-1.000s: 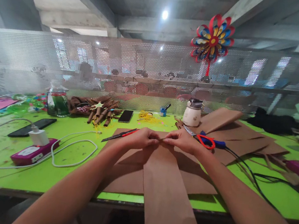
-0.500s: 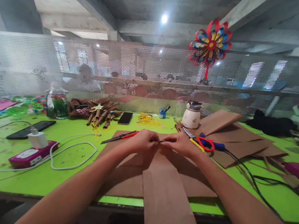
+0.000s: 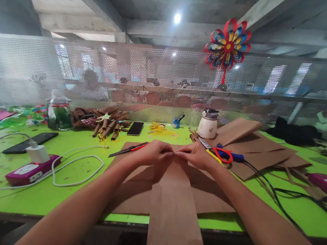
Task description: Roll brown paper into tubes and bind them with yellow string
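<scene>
Pinching with thumb and fingers, the left hand [image 3: 156, 154] and right hand [image 3: 194, 155] grasp the far end of a strip [image 3: 177, 217], their fingertips almost meeting; the gripped edge itself is mostly hidden. Both forearms pass over a sheet [image 3: 135, 197] under the strip, covering parts of it. Just beside the left wrist lies a black-and-red tool [image 3: 127, 149], partly behind the hand. Close to the right wrist are scissors [image 3: 213, 149] with 1 red and 1 yellow handle, overlapping a blue tool [image 3: 239, 157] on a black cord. Farther right, brown paper [image 3: 266, 152] lies in a loose pile; on the left a white charger [image 3: 38, 154] sits in a purple power block [image 3: 33, 169]. The strip is plain brown, long and flat, running toward the wearer and past the near edge of the green table [image 3: 74, 208], its free end cut straight but slanting. Beyond the hands stand 3 containers: a clear jar [image 3: 60, 115] with something green inside, a small blue pot [image 3: 176, 123] with a dark stick poking out, and a pale bottle [image 3: 208, 126], dark-lidded, its contents hidden.
</scene>
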The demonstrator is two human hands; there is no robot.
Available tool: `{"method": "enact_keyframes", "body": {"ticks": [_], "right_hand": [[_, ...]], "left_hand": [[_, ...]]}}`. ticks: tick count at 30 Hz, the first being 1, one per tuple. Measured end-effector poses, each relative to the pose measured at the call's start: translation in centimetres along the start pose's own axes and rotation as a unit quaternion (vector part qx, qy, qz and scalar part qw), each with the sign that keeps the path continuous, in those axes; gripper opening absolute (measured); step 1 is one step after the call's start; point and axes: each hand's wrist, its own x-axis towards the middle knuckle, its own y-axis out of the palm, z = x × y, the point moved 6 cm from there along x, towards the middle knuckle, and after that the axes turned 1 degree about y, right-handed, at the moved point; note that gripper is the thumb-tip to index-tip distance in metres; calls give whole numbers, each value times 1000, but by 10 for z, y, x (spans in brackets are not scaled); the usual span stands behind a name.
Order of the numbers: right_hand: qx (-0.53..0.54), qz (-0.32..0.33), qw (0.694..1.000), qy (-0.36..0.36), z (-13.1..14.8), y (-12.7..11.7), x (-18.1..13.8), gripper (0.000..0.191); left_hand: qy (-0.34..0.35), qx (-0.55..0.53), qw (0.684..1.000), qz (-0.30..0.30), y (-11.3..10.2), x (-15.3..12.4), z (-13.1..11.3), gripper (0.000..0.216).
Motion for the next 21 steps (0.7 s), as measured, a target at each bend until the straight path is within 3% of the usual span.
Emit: {"method": "enact_keyframes", "body": {"ticks": [11, 16, 21], "right_hand": [[-37, 30, 997, -59, 14, 0, -2, 24], [12, 39, 997, -60, 15, 0, -2, 25], [-40, 48, 997, -53, 15, 0, -2, 27]], "left_hand": [[30, -41, 999, 12, -1, -1, -3, 23], [34, -70, 997, 14, -2, -1, -1, 23], [13, -71, 997, 27, -2, -1, 4, 27]]}}
